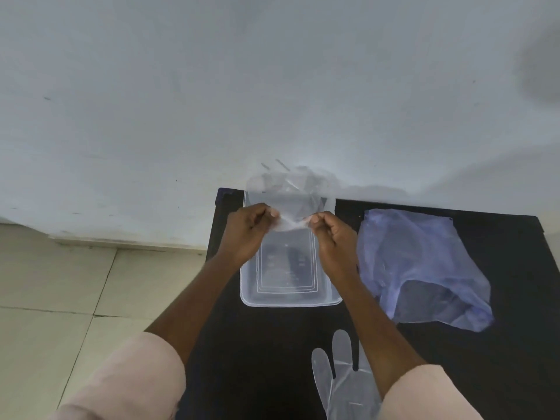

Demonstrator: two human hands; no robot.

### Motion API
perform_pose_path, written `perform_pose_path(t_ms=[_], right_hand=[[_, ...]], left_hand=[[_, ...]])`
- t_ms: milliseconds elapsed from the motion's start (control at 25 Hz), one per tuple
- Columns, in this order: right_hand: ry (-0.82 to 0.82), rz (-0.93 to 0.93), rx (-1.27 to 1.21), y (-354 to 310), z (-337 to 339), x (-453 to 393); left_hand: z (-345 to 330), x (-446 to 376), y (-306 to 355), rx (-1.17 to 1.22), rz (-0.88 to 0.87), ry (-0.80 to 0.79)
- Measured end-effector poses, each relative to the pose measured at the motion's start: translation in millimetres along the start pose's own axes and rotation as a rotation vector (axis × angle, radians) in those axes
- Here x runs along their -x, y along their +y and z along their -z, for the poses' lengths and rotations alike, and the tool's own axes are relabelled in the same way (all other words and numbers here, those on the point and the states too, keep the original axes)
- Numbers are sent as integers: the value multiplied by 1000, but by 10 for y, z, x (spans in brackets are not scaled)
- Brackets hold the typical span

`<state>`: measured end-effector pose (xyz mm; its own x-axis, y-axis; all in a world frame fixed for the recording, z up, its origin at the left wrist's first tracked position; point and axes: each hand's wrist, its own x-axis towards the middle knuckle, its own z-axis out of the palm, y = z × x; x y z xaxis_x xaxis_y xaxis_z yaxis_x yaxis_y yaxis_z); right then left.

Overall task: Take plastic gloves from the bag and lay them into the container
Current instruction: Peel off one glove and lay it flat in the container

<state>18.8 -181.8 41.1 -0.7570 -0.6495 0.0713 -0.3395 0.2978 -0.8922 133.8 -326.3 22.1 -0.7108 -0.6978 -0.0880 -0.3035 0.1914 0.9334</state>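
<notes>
A clear plastic container (291, 300) lies on a black table (260, 338). Above its far half I hold a thin clear plastic glove (295, 192), stretched between both hands. My left hand (250, 230) pinches its near left edge and my right hand (331, 237) pinches its near right edge. The glove's fingers point away toward the wall. A bluish translucent plastic bag (424, 265) lies crumpled to the right of the container. Another clear glove (342, 380) lies flat on the table near me, partly under my right forearm.
A pale grey wall (272, 86) rises just behind the table. Beige floor tiles (60, 298) lie to the left of the table's left edge.
</notes>
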Motion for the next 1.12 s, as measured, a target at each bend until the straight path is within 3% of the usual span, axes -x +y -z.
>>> perform_pose_path(t_ms=[120, 240, 400, 600, 720, 920, 1120], right_hand=[[-38, 14, 99, 75, -49, 9], [-144, 92, 261, 177, -94, 4], [-517, 186, 606, 215, -8, -42], [-845, 359, 1025, 185, 108, -19], [-1033, 384, 1158, 175, 158, -40], [-1197, 411, 1358, 138, 169, -69], [-1226, 394, 1557, 116, 123, -33]], left_hand=[[-53, 56, -72, -391, -166, -78], [-67, 118, -128, -613, -221, -212], [-75, 192, -195, -876, -352, -328], [-38, 231, -148, -1122, -346, -544], [16, 234, -115, -1252, -341, -728], [37, 214, -88, -1426, -368, -929], [1, 215, -82, -1556, -360, -1036]])
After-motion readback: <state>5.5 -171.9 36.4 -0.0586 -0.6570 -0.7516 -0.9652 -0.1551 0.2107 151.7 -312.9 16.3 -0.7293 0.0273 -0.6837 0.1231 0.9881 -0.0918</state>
